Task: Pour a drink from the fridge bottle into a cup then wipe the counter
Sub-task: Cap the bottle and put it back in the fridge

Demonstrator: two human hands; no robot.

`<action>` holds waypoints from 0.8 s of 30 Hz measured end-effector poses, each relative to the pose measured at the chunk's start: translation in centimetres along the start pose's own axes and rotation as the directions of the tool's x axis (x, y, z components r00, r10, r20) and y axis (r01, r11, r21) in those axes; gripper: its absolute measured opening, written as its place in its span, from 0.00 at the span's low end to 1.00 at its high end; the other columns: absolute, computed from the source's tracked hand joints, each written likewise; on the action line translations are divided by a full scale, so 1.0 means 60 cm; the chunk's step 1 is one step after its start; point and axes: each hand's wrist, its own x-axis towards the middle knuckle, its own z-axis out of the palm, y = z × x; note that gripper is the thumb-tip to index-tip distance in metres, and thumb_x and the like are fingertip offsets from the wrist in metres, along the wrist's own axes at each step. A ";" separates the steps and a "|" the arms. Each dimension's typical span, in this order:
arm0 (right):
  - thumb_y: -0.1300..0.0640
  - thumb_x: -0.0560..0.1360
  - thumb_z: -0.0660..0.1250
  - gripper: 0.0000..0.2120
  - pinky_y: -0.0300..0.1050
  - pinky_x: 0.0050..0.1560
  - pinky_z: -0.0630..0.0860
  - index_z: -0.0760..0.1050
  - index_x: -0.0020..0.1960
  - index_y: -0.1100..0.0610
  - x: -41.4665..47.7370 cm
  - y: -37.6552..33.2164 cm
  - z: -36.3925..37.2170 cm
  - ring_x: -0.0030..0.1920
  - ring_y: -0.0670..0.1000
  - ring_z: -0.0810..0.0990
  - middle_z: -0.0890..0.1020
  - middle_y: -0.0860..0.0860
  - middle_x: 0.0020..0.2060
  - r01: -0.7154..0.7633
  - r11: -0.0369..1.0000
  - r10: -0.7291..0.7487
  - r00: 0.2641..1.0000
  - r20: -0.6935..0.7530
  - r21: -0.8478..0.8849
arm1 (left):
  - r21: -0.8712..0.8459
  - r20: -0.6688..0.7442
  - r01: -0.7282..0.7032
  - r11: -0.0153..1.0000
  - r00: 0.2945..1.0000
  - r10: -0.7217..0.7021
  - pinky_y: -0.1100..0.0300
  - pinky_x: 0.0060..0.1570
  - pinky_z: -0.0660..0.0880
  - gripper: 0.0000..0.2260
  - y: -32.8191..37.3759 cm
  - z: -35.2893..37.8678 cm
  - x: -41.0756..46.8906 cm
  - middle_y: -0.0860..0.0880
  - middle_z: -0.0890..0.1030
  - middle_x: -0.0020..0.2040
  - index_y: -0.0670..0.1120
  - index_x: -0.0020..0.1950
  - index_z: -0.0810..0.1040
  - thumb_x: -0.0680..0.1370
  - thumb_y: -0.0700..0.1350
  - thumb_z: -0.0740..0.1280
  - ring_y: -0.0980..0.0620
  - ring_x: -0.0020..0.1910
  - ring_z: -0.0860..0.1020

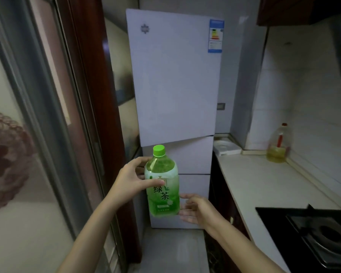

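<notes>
The bottle [162, 186] has a green label with two large dark characters, 绿 above and left of 茶, which read "green tea". Below them are a pale box and a row of small white print, both too blurred to read. The fridge [175, 75] has a sticker [216, 36] at the upper right corner of its top door: a blue-framed energy label with coloured bars, its wording too small to read. A snowflake-like emblem [145, 28] at the door's upper left shows no legible letters. The oil jug [279, 146] has a red label, unreadable.
</notes>
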 end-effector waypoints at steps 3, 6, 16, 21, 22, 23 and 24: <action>0.64 0.77 0.55 0.14 0.48 0.41 0.81 0.76 0.57 0.59 0.088 -0.049 0.008 0.43 0.59 0.83 0.80 0.60 0.42 0.030 1.000 -0.030 0.999 0.025 -0.006 | 0.024 0.001 -0.035 0.999 0.999 0.035 0.65 0.49 0.79 0.32 -0.012 -0.014 0.084 0.49 0.84 0.53 0.49 0.61 0.78 0.59 0.48 0.84 0.56 0.52 0.83; 0.64 0.77 0.55 0.13 0.46 0.39 0.80 0.77 0.53 0.57 0.164 -0.102 0.021 0.43 0.58 0.83 0.80 0.60 0.44 0.059 0.997 -0.057 0.997 0.043 -0.047 | 0.037 -0.035 -0.060 0.998 0.998 0.061 0.67 0.48 0.78 0.33 -0.031 -0.024 0.155 0.49 0.83 0.54 0.48 0.63 0.78 0.60 0.47 0.83 0.57 0.52 0.82; 0.64 0.76 0.55 0.14 0.47 0.44 0.80 0.76 0.56 0.58 0.320 -0.185 0.072 0.49 0.58 0.83 0.82 0.61 0.49 0.048 0.994 -0.038 0.994 0.105 -0.097 | -0.019 -0.108 -0.043 0.999 0.993 0.041 0.71 0.43 0.76 0.30 -0.096 -0.075 0.306 0.52 0.84 0.50 0.50 0.59 0.79 0.60 0.44 0.83 0.60 0.48 0.83; 0.63 0.76 0.56 0.14 0.49 0.50 0.80 0.76 0.56 0.57 0.379 -0.199 0.113 0.48 0.58 0.83 0.82 0.60 0.48 0.028 0.994 -0.020 0.996 0.086 -0.102 | -0.066 -0.115 -0.025 0.998 0.993 0.017 0.73 0.40 0.75 0.33 -0.143 -0.104 0.374 0.53 0.84 0.49 0.42 0.64 0.77 0.61 0.39 0.82 0.64 0.44 0.83; 0.63 0.76 0.56 0.13 0.49 0.50 0.80 0.76 0.55 0.56 0.389 -0.205 0.121 0.46 0.57 0.83 0.82 0.59 0.46 0.023 0.995 -0.016 0.997 0.072 -0.101 | -0.081 -0.111 -0.020 0.996 0.994 0.011 0.73 0.40 0.75 0.34 -0.149 -0.109 0.392 0.53 0.83 0.49 0.42 0.66 0.75 0.61 0.37 0.82 0.64 0.44 0.82; 0.63 0.76 0.56 0.13 0.49 0.50 0.79 0.76 0.54 0.56 0.401 -0.213 0.127 0.45 0.56 0.83 0.82 0.58 0.45 0.022 0.995 -0.016 0.998 0.058 -0.097 | -0.101 -0.107 -0.017 0.995 0.994 0.006 0.73 0.40 0.76 0.36 -0.155 -0.115 0.413 0.52 0.83 0.51 0.41 0.68 0.73 0.62 0.36 0.82 0.64 0.44 0.82; 0.63 0.76 0.56 0.13 0.49 0.49 0.80 0.76 0.54 0.56 0.413 -0.222 0.132 0.44 0.55 0.83 0.81 0.57 0.44 0.030 0.995 -0.025 0.999 0.045 -0.096 | -0.124 -0.100 -0.017 0.992 0.995 0.004 0.72 0.40 0.76 0.38 -0.160 -0.121 0.434 0.51 0.82 0.52 0.41 0.70 0.71 0.62 0.35 0.81 0.64 0.44 0.82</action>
